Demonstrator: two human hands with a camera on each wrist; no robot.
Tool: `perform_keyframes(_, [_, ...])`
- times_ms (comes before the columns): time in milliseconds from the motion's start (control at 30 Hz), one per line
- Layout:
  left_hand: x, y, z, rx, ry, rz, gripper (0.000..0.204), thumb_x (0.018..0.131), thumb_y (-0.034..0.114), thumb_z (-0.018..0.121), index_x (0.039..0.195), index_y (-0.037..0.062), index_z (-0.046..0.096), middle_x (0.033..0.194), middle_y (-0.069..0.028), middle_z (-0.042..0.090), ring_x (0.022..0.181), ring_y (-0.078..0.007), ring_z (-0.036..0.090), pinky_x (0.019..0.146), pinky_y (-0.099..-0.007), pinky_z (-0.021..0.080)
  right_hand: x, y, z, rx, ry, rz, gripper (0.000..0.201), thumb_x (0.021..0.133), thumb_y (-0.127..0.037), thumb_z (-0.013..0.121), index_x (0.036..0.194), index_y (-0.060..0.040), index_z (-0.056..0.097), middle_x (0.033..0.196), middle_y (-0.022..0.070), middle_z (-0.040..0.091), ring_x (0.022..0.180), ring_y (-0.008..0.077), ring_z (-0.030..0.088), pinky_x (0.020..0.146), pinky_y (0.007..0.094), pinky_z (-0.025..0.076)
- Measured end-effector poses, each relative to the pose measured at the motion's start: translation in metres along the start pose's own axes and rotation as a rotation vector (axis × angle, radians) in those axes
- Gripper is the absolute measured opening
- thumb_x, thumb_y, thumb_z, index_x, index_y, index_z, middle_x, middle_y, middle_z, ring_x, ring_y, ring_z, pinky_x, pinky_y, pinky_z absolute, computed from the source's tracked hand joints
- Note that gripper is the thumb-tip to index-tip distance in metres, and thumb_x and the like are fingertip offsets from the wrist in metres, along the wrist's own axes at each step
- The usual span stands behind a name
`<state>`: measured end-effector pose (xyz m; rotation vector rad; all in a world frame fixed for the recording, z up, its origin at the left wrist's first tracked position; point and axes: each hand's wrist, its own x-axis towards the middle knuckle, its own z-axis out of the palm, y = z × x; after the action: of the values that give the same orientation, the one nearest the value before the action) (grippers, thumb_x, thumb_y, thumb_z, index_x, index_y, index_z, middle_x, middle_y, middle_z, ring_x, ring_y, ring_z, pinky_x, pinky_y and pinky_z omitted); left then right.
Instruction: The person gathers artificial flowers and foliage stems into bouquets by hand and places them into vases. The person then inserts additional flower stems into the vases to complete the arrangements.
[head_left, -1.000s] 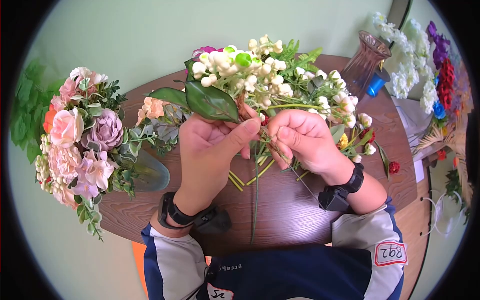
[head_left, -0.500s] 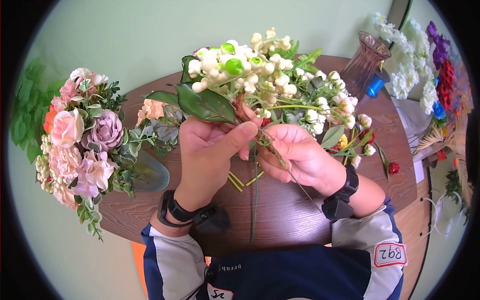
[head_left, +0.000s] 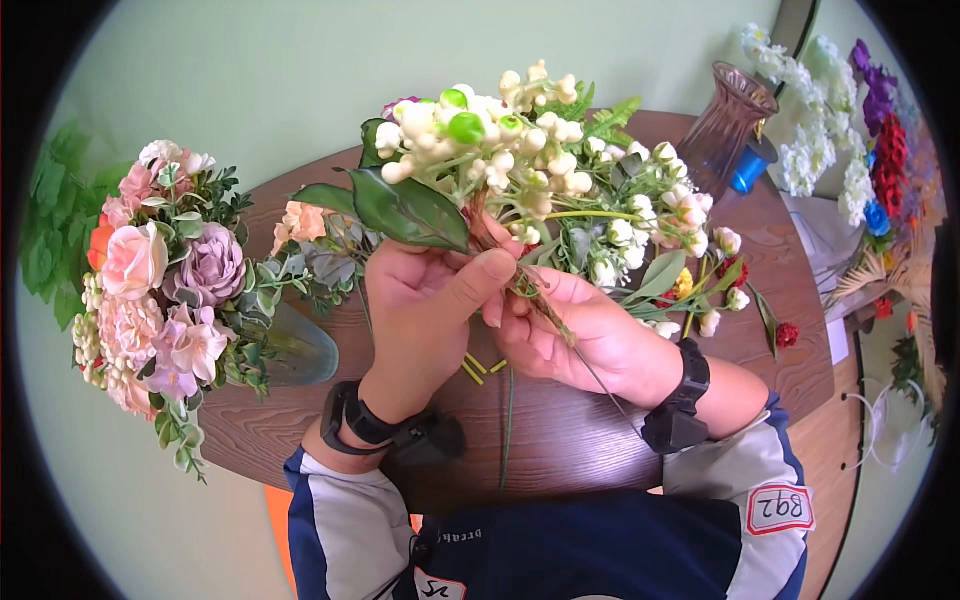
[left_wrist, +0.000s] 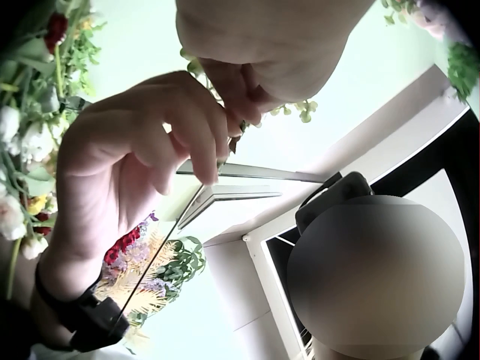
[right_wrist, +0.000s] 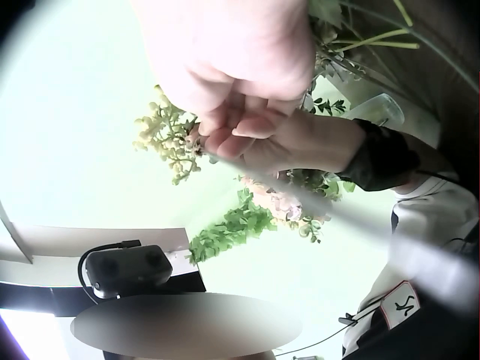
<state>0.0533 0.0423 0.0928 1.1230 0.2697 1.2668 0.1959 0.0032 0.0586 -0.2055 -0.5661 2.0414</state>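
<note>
My left hand [head_left: 425, 300] pinches a bunch of artificial stems [head_left: 548, 312] between thumb and fingers, just below the flowers. Cream-white berries [head_left: 480, 150], a few bright green, and broad dark green leaves [head_left: 410, 210] spread above that hold. My right hand [head_left: 595, 335] is close against it, its curled fingers round the lower stems, palm partly turned up. From the stem end a thin wire-like stem [head_left: 598, 378] slants down toward the right wrist. In the left wrist view the right hand [left_wrist: 135, 142] has its fingertips on the stems. The right wrist view shows cream berries [right_wrist: 169, 139] beyond the fingers.
On the brown table [head_left: 600, 450] lie white flowers [head_left: 640, 225] and red blooms [head_left: 787, 335] at the right. A vase of pink and purple flowers [head_left: 150, 270] stands left. At the back right are a glass vase [head_left: 725, 120] and a blue ribbon spool [head_left: 750, 170].
The right hand has shifted left and slightly down beneath the stems, its fingers rolling round them. The left hand keeps its hold; the berries first rose, then settled slightly.
</note>
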Motion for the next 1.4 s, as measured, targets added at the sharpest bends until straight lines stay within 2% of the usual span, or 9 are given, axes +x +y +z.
perform_keyframes(133, [-0.004,0.005,0.006,0.074,0.027,0.12,0.019,0.078,-0.007,0.062,0.096,-0.0052,0.058,0.086,-0.011,0.064,0.063,-0.0087,0.058,0.054,-0.0192,0.046,0.001,0.001,-0.007,0.005,-0.001,0.003,0.023,0.088,-0.022,0.056,0.103,-0.0034,0.057,0.086,0.0049,0.06,0.068,0.0095,0.052,0.057,0.0204,0.04])
perform_keyframes(267, [-0.002,0.015,0.007,0.262,0.056,0.095,0.017,0.078,-0.006,0.064,0.093,-0.005,0.057,0.081,-0.009,0.063,0.062,-0.0084,0.058,0.049,-0.0179,0.045,-0.001,-0.017,-0.006,-0.249,0.015,-0.026,0.016,0.086,-0.012,0.06,0.098,-0.0018,0.06,0.088,0.0045,0.062,0.072,0.009,0.055,0.062,0.0203,0.043])
perform_keyframes(367, [0.001,0.014,0.005,0.318,0.092,0.066,0.016,0.078,-0.005,0.064,0.091,-0.0053,0.056,0.079,-0.0092,0.063,0.061,-0.0086,0.059,0.047,-0.0181,0.046,-0.004,-0.03,0.009,-0.788,0.169,-0.104,0.016,0.084,0.001,0.054,0.097,0.0016,0.063,0.089,0.006,0.063,0.079,0.0111,0.059,0.073,0.0239,0.047])
perform_keyframes(467, [0.002,0.014,0.003,0.342,0.084,0.053,0.015,0.078,-0.004,0.064,0.09,-0.0057,0.056,0.079,-0.01,0.062,0.061,-0.0088,0.059,0.048,-0.0185,0.046,-0.008,-0.031,0.018,-0.867,0.162,-0.208,0.015,0.084,0.0,0.055,0.096,0.0037,0.063,0.089,0.0059,0.063,0.081,0.0109,0.059,0.073,0.024,0.047])
perform_keyframes(700, [-0.001,0.015,0.007,0.428,0.165,0.128,0.015,0.079,-0.005,0.061,0.093,-0.0042,0.057,0.078,-0.0084,0.062,0.058,-0.0079,0.055,0.046,-0.0184,0.043,-0.011,-0.024,0.02,-0.82,0.111,-0.295,0.016,0.088,-0.005,0.053,0.098,0.004,0.062,0.089,0.0063,0.063,0.079,0.0107,0.059,0.072,0.0234,0.047])
perform_keyframes(967, [-0.003,0.02,0.008,0.442,0.128,0.153,0.015,0.077,-0.006,0.064,0.09,-0.0047,0.056,0.078,-0.0093,0.063,0.06,-0.0077,0.057,0.047,-0.018,0.045,-0.01,-0.027,0.009,-0.404,-0.027,0.046,0.019,0.09,-0.015,0.053,0.095,0.0019,0.061,0.085,0.0059,0.062,0.071,0.0103,0.057,0.061,0.0194,0.043])
perform_keyframes(1167, [-0.002,0.018,0.008,0.41,0.152,0.124,0.015,0.075,-0.005,0.067,0.086,-0.0053,0.057,0.077,-0.0096,0.063,0.061,-0.007,0.058,0.048,-0.0169,0.047,-0.005,-0.024,0.006,-0.209,-0.097,0.158,0.019,0.091,-0.017,0.051,0.09,0.0008,0.058,0.076,0.0038,0.057,0.064,0.0088,0.053,0.055,0.019,0.039])
perform_keyframes(1300, [-0.002,0.021,0.007,0.43,0.151,0.121,0.016,0.075,-0.004,0.068,0.086,-0.0059,0.057,0.077,-0.0098,0.063,0.06,-0.0069,0.058,0.047,-0.0169,0.047,-0.005,-0.027,0.011,-0.383,-0.109,0.079,0.016,0.091,-0.015,0.051,0.088,-0.0009,0.058,0.077,0.0023,0.057,0.064,0.0085,0.053,0.056,0.0186,0.039])
perform_keyframes(1400, [-0.004,0.023,0.009,0.397,0.152,0.087,0.016,0.075,-0.005,0.067,0.087,-0.0064,0.057,0.077,-0.0098,0.063,0.062,-0.0072,0.059,0.047,-0.0166,0.046,-0.011,-0.027,0.022,-0.756,0.059,-0.007,0.008,0.087,-0.009,0.055,0.085,-0.0021,0.057,0.078,0.0,0.057,0.065,0.0077,0.054,0.055,0.0185,0.04])
